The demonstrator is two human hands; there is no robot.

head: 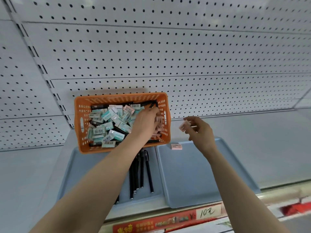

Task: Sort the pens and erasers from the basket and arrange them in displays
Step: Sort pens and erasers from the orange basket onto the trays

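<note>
Right hand [200,130]: I pinch an eraser [184,126], sorting.
Left hand [146,121]: in basket [121,98], grip unclear.
Next: I lower it onto tray [193,174] beneath.

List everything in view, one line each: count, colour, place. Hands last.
Left tray, right tray: two, blue-grey, side by side on shelf.
Basket: one, orange, overlapping left tray's far edge.
Erasers in basket: many, teal-white and pink, heaped.
Pens in basket: several, black, among erasers.
Pens on left tray: several, black, lying lengthwise.
Loose eraser: one, pink, right tray's far-left corner.
Pegboard: one, white, behind shelf.
Price strip: one, red, shelf front.
Left hand: in basket among erasers.
Right hand: pinches one pink eraser, right of basket.
</note>
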